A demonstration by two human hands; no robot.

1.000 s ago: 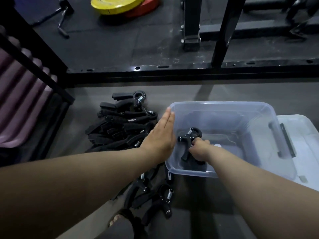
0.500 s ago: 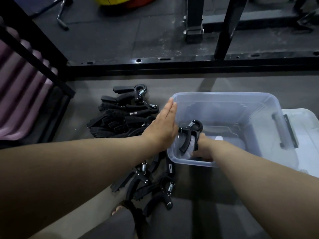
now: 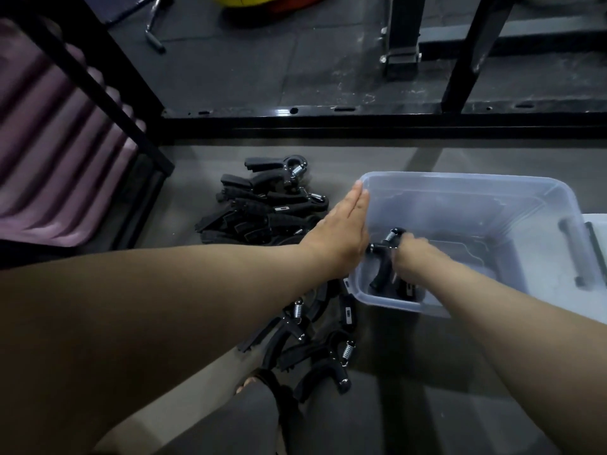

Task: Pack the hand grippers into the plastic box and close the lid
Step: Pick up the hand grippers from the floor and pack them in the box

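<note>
The left hand [image 3: 341,224] lies flat, fingers straight, against the outer left wall of the box [image 3: 460,179]. The right hand [image 3: 412,257], blurred, is inside the box and grips a gripper [image 3: 381,261] by one handle, spring end up. A pile [image 3: 262,213] of grippers lies on the floor just left of the box. The lid [image 3: 601,223] lies just right of the box.

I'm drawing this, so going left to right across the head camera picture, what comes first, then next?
Purple ribbed mat → pile of hand grippers → left hand → held hand gripper → right hand → white lid.
</note>
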